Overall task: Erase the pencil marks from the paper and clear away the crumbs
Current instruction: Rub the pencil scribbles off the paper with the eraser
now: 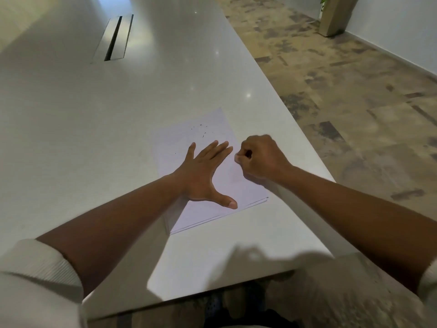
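White paper [246, 185] under flat left hand [201, 176]; right hand [260, 159] fisted, perhaps round an eraser.

No text or label can be read anywhere.

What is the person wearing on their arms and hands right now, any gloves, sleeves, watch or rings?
No gloves: the left hand and right hand are both bare, with no visible watch, bracelet or ring. Both forearms are uncovered. A cream ribbed-knit left sleeve is pushed up toward the elbow, and the edge of a matching right sleeve shows at the frame's right border.
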